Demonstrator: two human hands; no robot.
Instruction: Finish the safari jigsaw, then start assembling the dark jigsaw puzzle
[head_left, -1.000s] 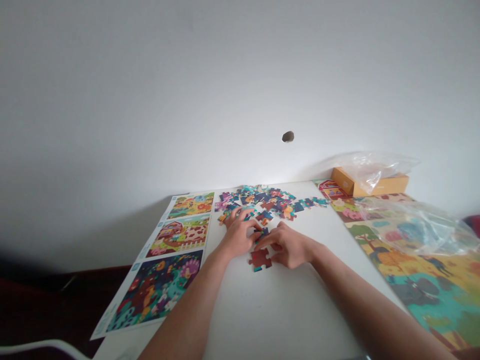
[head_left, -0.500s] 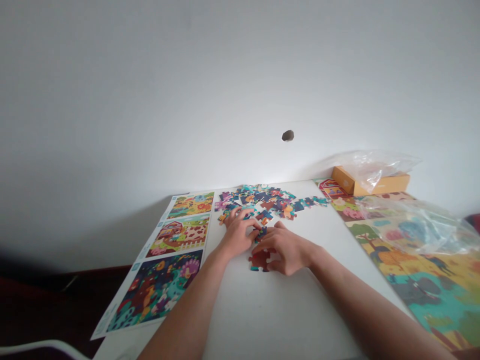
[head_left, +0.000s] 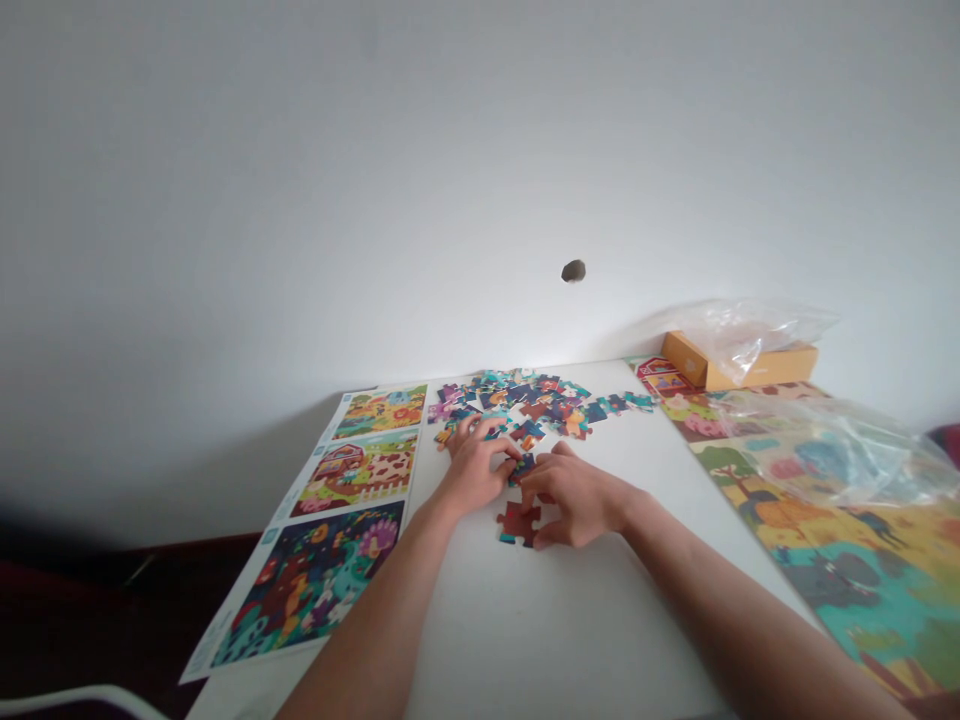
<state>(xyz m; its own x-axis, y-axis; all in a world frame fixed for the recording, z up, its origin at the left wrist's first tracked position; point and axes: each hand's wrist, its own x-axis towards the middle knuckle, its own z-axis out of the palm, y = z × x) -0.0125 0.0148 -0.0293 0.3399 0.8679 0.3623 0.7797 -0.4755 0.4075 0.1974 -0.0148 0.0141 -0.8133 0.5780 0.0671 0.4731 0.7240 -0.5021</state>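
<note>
**Head view: both hands at one blue piece, table centre**

Clock bearings are taken from the point where the two hands meet, with 12 o'clock pointing away from me toward the wall.

1. Nearest to me, both forearms run up over the white table and converge.
2. At 6 o'clock, just beside the hands, a red-brown joined section lies flat on the table.
3. I read the right hand as narrow: its fingers are curled in, its thumb rests against the red-brown joined section, and its index tip touches the blue piece. I cannot tell whether it grips either one.
4. The left hand is also narrow. Its thumb and forefinger close on the blue piece, and its other fingers rest on the near edge of the loose pieces.
5. The blue piece sits between the two hands, just beyond the red-brown joined section.
6. At 9 o'clock, a reference sheet with three printed scenes lies along the table's left edge.
7. At 3 o'clock, a finished puzzle covers the right side, and a clear plastic bag lies on it.
8. At 12 o'clock, the pile of loose pieces spreads across the far table.
9. At 2 o'clock, against the wall, an orange box lies partly under a second bag.
</note>
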